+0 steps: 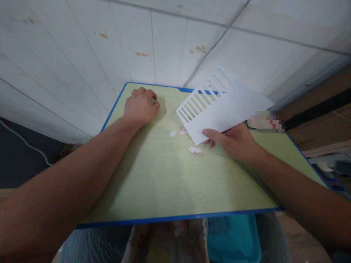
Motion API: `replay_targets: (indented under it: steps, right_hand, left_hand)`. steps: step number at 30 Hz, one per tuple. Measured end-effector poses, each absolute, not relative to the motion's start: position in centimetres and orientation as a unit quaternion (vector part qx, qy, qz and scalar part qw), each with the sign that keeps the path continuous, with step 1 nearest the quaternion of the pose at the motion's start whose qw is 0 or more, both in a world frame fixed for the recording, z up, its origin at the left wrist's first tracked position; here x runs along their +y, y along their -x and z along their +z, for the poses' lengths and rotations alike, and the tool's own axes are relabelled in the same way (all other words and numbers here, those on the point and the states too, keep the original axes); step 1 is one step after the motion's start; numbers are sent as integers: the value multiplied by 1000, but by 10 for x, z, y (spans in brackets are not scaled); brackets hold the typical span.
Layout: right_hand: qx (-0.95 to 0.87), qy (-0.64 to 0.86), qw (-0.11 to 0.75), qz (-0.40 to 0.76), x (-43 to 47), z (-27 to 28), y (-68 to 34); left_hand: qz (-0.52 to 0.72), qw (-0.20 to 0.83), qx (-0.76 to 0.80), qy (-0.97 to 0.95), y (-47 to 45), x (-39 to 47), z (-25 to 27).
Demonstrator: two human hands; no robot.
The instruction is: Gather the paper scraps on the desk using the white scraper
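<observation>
My right hand (237,142) grips a white sheet of paper or thin card (227,106) by its lower edge, thumb on top. The sheet is tilted above the table and has a row of rounded slots cut along its far left side, growing longer toward one end. My left hand (142,106) rests near the table's far left corner with its fingers curled; whatever they may enclose is hidden. Between the hands lie small white paper scraps: one scrap (172,133), another (183,130) by the sheet's edge, and a little cluster (195,150) nearer me.
The pale table (153,182) has a blue rim and stands against a white panelled wall (131,40) with a cable (211,49) running down it. A blurred-out item (265,121) lies at the right back. Below the front edge is a turquoise bin (236,237). Cardboard boxes (323,128) stand at right.
</observation>
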State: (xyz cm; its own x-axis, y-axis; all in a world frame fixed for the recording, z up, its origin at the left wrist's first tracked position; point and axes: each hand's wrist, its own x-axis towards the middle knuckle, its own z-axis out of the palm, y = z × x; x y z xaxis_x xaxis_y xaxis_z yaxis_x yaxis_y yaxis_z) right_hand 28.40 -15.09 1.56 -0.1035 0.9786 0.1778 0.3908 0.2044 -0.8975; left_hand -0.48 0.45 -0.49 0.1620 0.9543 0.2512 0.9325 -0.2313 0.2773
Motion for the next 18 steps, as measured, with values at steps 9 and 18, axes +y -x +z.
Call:
replay_targets:
  steps: [9, 18]
  right_hand:
    - [-660, 528, 412, 340, -153, 16, -285]
    - [-679, 535, 359, 352, -152, 20, -292]
  left_hand:
    - [187, 41, 623, -758, 6, 5, -6]
    - [222, 50, 602, -765, 12, 11, -11]
